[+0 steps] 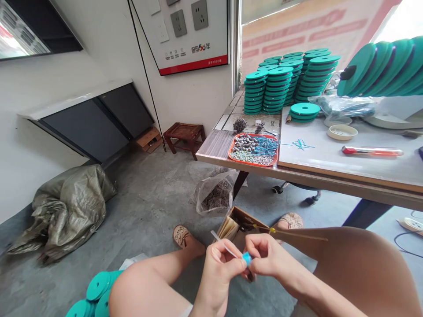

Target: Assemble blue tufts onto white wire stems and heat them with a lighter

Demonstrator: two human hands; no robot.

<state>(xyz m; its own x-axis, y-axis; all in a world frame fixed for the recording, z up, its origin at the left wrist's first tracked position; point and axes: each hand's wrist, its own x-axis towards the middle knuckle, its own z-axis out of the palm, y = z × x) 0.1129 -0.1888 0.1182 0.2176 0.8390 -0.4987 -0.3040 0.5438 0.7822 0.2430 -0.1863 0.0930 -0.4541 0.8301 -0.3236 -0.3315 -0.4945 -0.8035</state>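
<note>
Teal discs (291, 79) stacked far on table, more teal discs (95, 293) near left by knee. Tray (254, 149) was orange-red, holding grey, blue, pale green parts. Small piece (246, 258) between hands was bright blue, strip (220, 243) white. Screwdriver (372, 151) red with clear orange handle. Stool (184, 134) dark red-brown. Sack (62, 207) was dull olive-grey. Wall sign (193, 65) white, red bottom band.

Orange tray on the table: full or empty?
Full: the orange tray holds sorted heaps of small grey, blue and pale parts covering nearly its whole floor.
</note>
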